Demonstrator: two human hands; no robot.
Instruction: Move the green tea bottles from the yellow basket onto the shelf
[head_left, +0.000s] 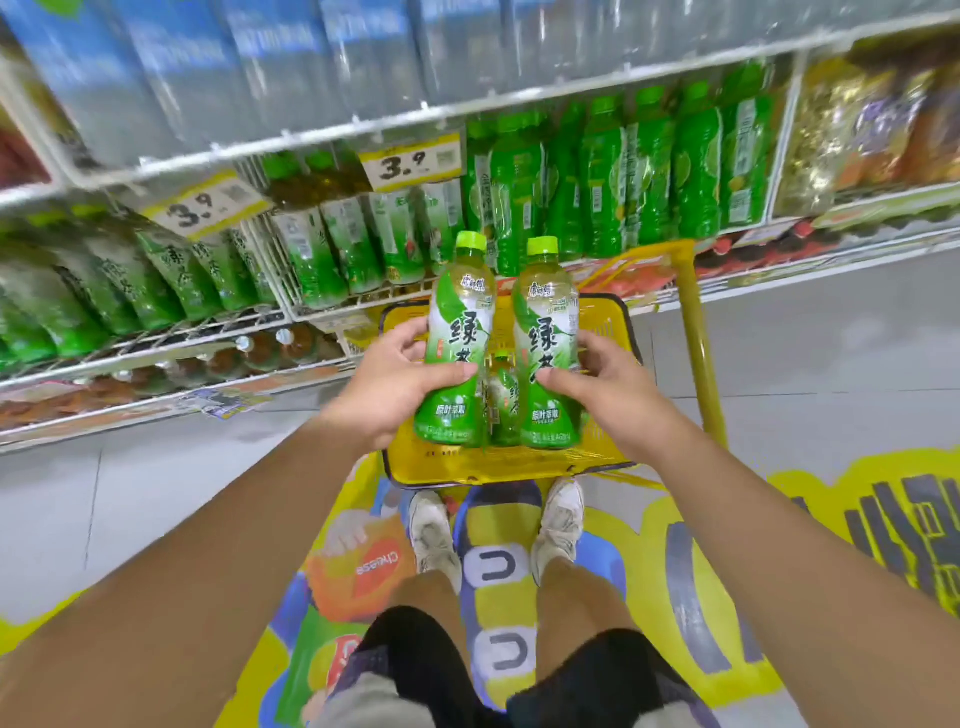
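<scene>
Head view: L hand (395, 384) is gripping a green tea bottle (457, 338), with fingers (447, 371) curling round its lower half and the thumb lying across the label. R hand (608, 389) is gripping a 2nd green tea bottle (548, 343) the same way, fingers clamping its lower half. Both are standing upright, side by side w/ a narrow gap, held over the yellow basket (498, 465). A 3rd bottle (503, 400) is lying inside the basket, showing btwn the two held ones. The basket's tall handle (696, 332) is rising at its right. Beyond the basket, the shelf (332, 306) is carrying rows of green bottles behind white wire rails. A price tag (410, 163) reading 3.9 is hanging from the rail above. The person's shoes (434, 530) are standing on a floor sticker (639, 525), just near the basket's edge.
</scene>
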